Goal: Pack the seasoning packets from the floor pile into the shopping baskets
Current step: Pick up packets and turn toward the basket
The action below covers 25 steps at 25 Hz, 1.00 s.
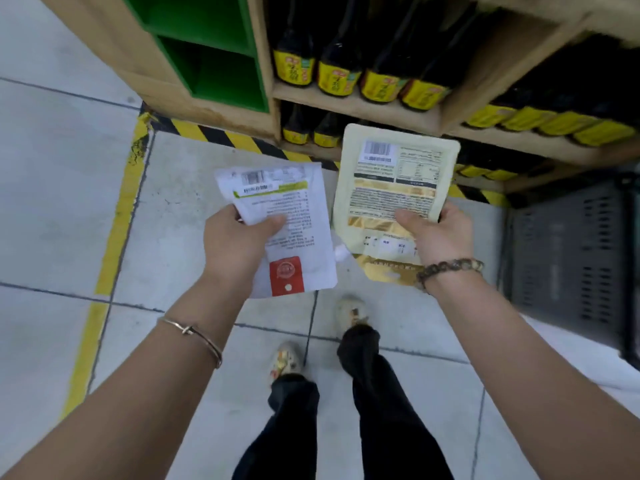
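L hand [235,244]: fingers grasping a white pouch [294,209], thumb on top of its printed back, other fingers hidden under it. Barcode end points away from me, red patch w/ hang hole nearest me. R hand [440,233]: fingers grasping a cream-and-gold pouch [394,174] the same way, thumb on the back, barcode end up, gold hang-hole edge down by my wrist. Both pouches are in the air above the floor, side by side, edges nearly touching. Small white spout cap [341,252] shows between them; can't tell whose. Thin metal bangle [194,336] on L wrist, bead bracelet [446,266] on R. Below: my shoes [285,360] and dark trousers on pale floor tiles [52,202]. Grey basket [568,258] sits on the floor to the R, apart from both pouches. Ahead: wooden shelf [360,105] w/ dark sauce bottles [334,64], yellow labels; green cubby [214,64] on its L; yellow-black hazard tape [221,135] along the base.
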Available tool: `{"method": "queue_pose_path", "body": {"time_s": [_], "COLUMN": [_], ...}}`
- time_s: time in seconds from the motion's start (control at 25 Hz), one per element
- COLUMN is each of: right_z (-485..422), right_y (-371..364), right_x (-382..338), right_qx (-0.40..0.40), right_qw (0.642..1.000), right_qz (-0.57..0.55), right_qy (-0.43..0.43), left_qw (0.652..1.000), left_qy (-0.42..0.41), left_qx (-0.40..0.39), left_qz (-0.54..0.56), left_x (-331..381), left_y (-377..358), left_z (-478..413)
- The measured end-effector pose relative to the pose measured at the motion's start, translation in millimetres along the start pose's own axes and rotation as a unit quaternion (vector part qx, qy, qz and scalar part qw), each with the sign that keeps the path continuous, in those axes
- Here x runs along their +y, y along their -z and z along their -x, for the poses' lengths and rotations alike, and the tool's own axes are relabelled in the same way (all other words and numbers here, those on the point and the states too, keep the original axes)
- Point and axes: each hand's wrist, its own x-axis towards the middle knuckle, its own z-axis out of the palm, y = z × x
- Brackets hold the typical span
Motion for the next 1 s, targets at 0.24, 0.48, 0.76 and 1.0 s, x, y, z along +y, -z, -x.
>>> {"method": "queue_pose_path", "body": {"time_s": [0.24,0.48,0.76,1.0], "right_z": [109.6,146.8,169.2,154.0], "right_y": [148.7,293.0,436.5,496.4], "right_x": [-62.4,-75.2,-55.5,-35.2], "right_qx": [0.074,0.184,0.269,0.341], "right_qw": [0.996,0.973,0.932,0.884], "right_qz": [-0.036,-0.132,-0.217,-0.264], "right_qy": [-0.023,-0.047,-0.108,-0.182], "left_qw": [0.992,0.966,0.924,0.892], "left_qy": [0.007,-0.022,-0.075,-0.081], "left_qx": [-0.117,-0.225,-0.297,-0.348], "left_qz": [-0.039,-0.124,-0.228,-0.276], "left_x": [90.2,135.2,148.0,144.1], "left_y": [-43.7,-166.3,-299.6,-396.5], "left_z": [138.9,238.7,320.8,347.1]}}
